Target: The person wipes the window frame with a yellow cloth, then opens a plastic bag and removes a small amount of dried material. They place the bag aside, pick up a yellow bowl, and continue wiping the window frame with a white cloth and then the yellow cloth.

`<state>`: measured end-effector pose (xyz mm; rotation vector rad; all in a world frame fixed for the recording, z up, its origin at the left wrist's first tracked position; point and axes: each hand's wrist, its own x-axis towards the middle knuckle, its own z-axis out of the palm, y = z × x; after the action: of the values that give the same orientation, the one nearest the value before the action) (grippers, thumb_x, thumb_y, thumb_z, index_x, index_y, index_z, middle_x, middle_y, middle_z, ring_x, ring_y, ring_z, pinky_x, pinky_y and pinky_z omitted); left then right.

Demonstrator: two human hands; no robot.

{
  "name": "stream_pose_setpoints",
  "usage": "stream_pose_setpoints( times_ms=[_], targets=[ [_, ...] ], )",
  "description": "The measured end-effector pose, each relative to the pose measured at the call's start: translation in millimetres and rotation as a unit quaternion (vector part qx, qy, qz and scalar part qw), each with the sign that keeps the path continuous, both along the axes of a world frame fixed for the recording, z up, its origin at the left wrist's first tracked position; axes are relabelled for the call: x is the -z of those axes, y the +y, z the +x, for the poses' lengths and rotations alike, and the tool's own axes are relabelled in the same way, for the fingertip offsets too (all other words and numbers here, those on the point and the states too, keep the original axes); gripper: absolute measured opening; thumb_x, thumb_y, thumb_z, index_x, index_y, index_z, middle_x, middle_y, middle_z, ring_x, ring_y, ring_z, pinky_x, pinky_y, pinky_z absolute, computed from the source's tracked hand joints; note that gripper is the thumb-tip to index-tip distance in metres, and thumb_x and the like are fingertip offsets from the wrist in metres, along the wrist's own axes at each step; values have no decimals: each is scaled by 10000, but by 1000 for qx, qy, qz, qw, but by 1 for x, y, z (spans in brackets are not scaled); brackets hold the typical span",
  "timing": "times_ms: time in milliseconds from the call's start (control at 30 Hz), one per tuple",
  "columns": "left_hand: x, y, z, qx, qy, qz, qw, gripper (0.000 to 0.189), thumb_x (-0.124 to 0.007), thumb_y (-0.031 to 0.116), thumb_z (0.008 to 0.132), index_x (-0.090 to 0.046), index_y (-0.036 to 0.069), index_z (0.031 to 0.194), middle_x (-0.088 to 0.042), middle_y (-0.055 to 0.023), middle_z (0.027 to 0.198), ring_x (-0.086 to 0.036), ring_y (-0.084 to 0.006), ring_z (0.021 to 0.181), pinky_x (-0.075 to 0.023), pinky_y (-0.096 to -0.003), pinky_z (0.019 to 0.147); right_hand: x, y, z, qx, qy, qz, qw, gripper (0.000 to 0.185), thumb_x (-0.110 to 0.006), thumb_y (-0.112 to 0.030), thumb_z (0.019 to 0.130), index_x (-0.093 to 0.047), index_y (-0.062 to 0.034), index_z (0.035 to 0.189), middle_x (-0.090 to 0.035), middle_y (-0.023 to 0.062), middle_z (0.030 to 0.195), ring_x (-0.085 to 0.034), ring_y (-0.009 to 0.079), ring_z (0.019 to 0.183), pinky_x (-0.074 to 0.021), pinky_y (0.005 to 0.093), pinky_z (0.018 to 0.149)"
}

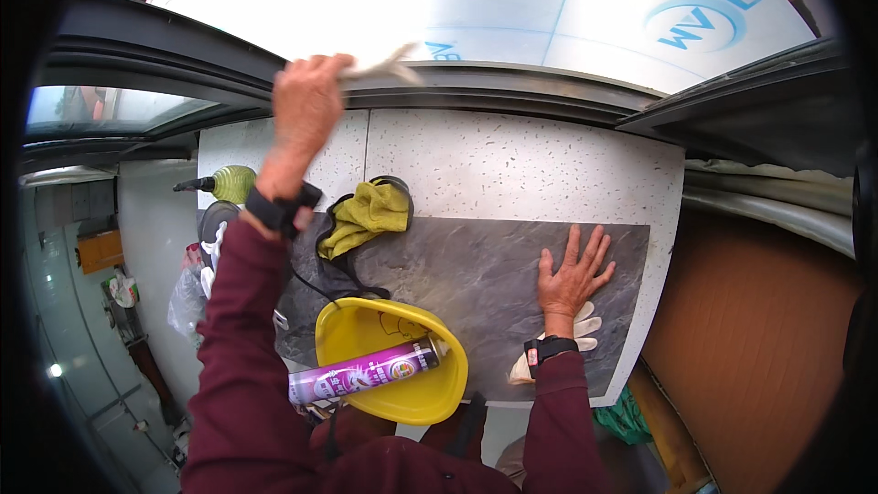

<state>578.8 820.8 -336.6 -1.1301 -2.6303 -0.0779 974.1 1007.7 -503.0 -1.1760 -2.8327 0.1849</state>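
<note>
My left hand (309,103) is raised at the window frame (494,86), gripping a whitish cloth item (387,68), perhaps a glove, blurred by motion. Flat on the grey marbled sheet (480,274) rests my right hand (573,274), its fingers spread and holding nothing. A white glove (586,326) lies partly hidden beneath that wrist. Between my arms, a yellow plastic basin (439,398) stands close to my body, with a purple aerosol can (377,372) leaning across it. Behind the basin is a crumpled yellow-green cloth (370,216) with dark edging.
A green spray bottle (234,184) lies at the left of the speckled white countertop (521,158). Past the window frame is a pale board (501,0) with blue printing. On the right are a brown panel (748,315) and a green plastic bag (624,418).
</note>
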Motion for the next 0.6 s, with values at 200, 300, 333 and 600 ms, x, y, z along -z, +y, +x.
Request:
stream_pose_setpoints(
  times_ms=[200,300,333,600],
  targets=[
    [52,-44,-72,-64,51,-345,935,147,-619,88,879,-712,143,979,-725,-70,875,-659,-253,875,-426,-419,808,1,0,0,-3,-5,5,1000,735,-636,-495,869,-397,-257,1522,-183,125,1662,-154,348,1533,-108,653,1163],
    [67,-47,-83,-85,-24,-338,937,129,-610,65,876,-693,119,959,-726,-91,853,-670,-284,912,-438,-439,831,0,1,0,-4,-3,6,1000,728,-632,-499,871,-400,-260,1519,-180,119,1663,-154,344,1534,-107,655,1163],
    [69,-46,-86,-91,-30,-342,935,132,-609,67,880,-692,118,969,-727,-92,857,-674,-287,920,-441,-443,831,0,0,0,0,-3,1,1000,725,-629,-501,873,-401,-262,1518,-179,116,1664,-154,343,1534,-106,656,1163],
    [75,-26,-90,-84,-30,-349,933,85,-642,161,910,-719,146,943,-727,-71,790,-716,-255,803,-494,-431,725,-1,0,0,4,-8,-5,1000,715,-629,-487,875,-406,-255,1514,-188,122,1661,-152,340,1535,-107,660,1162]
  ],
)
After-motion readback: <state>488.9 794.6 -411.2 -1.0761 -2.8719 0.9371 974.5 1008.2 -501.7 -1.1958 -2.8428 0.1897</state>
